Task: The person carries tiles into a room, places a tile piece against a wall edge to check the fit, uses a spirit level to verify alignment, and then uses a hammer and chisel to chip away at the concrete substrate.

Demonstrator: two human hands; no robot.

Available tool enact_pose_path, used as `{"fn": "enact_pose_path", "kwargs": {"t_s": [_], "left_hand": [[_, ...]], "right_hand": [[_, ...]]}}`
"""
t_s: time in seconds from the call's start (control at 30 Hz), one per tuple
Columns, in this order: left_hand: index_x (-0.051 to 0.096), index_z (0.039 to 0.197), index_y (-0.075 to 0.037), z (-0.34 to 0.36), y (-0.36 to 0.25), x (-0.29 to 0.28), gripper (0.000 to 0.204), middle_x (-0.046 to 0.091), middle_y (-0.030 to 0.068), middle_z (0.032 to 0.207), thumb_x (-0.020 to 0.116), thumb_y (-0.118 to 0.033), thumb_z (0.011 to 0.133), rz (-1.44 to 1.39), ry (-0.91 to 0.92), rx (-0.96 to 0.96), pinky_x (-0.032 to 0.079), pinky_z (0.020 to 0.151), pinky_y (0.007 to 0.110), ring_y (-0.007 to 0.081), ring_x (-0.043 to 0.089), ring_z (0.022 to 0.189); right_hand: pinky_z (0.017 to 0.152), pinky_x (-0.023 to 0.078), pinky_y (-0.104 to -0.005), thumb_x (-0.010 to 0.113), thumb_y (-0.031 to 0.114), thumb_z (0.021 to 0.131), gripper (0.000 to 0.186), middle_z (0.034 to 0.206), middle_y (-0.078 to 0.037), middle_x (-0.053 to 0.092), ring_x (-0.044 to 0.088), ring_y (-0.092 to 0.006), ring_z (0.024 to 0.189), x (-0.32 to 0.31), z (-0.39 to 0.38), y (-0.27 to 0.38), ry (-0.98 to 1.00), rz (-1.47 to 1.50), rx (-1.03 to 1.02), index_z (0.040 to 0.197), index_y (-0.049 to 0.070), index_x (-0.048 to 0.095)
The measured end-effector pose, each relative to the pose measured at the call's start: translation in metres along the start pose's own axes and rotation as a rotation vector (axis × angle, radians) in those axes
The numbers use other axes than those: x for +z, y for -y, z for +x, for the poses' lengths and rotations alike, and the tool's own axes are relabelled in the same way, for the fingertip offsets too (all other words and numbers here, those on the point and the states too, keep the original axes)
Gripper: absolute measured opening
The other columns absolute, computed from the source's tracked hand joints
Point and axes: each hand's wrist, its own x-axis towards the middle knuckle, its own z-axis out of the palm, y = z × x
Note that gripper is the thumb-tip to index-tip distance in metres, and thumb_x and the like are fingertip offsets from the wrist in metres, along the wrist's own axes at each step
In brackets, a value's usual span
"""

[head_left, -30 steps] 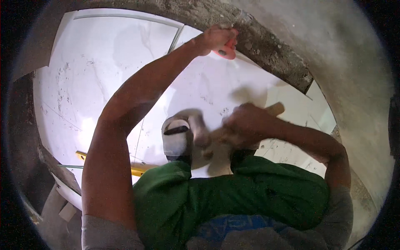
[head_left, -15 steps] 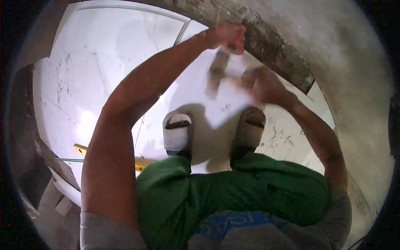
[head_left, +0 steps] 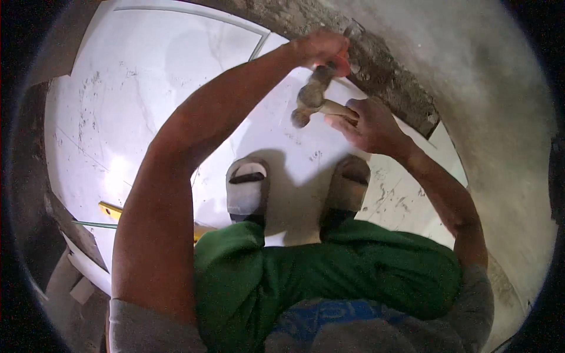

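Observation:
My left hand [head_left: 321, 47] is closed round a chisel with a red-orange hand guard [head_left: 341, 66]. Its grey metal end [head_left: 351, 28] points away from me, at the broken strip of rubble [head_left: 382, 65] along the wall's foot. In my right hand [head_left: 375, 126] is the wooden handle of a hammer [head_left: 312, 95], gripped close behind the head. The worn metal head is right beside the guard; whether it touches the chisel's struck end cannot be made out. Both hands are above the white tiles [head_left: 265, 126], in front of my feet.
My sandalled feet [head_left: 246, 191] stand on the marked white tiles. A yellow spirit level [head_left: 109, 210] lies at the left, partly behind my left arm, near a thin green rod [head_left: 91, 224]. The bare grey wall [head_left: 488, 117] curves along the right. A grey strip [head_left: 194, 13] edges the far tiles.
The hammer has moved up toward the chisel's guard, and its blur is gone. My left hand stays at nearly the same place on the chisel.

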Motion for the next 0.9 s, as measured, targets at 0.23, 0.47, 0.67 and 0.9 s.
{"fn": "enact_pose_path", "kwargs": {"t_s": [0.23,0.47,0.67,0.9], "left_hand": [[0.062,0.102,-0.003,0.005,-0.027,0.005,0.036,0.07,0.0123,0.088,0.063,-0.037,0.09,0.034,-0.024,-0.338,0.055,0.071,0.041,0.0228,0.069,0.081],[0.063,0.098,-0.007,-0.005,-0.015,0.012,0.025,0.068,0.0107,0.086,0.061,-0.032,0.096,-0.374,-0.118,-0.262,0.053,0.073,0.043,0.0266,0.067,0.077],[0.06,0.118,-0.006,-0.051,-0.002,0.003,0.035,0.066,0.0088,0.102,0.066,-0.029,0.093,0.265,-0.142,0.095,0.055,0.084,0.037,0.0231,0.067,0.091],[0.06,0.114,-0.005,-0.041,-0.002,-0.005,0.039,0.066,0.006,0.099,0.057,-0.041,0.1,-0.161,-0.154,-0.227,0.055,0.086,0.034,0.0173,0.066,0.092]], "right_hand": [[0.065,0.051,-0.0466,0.07,0.046,0.086,0.042,0.072,-0.019,0.065,0.065,-0.0361,0.07,0.015,-0.033,0.026,0.383,-0.165,-0.275,0.08,0.004,0.066],[0.06,0.051,-0.0501,0.07,0.056,0.085,0.054,0.064,-0.021,0.062,0.066,-0.0387,0.063,-0.004,-0.022,0.005,-0.011,-0.039,0.045,0.077,0.002,0.066],[0.062,0.05,-0.0475,0.073,0.046,0.084,0.045,0.065,-0.019,0.061,0.063,-0.0389,0.063,0.016,-0.034,0.017,0.103,-0.072,-0.032,0.072,0.004,0.062],[0.068,0.051,-0.0476,0.071,0.047,0.084,0.045,0.068,-0.018,0.063,0.065,-0.0384,0.07,0.013,-0.025,0.032,0.181,-0.04,0.02,0.073,0.004,0.063]]}}
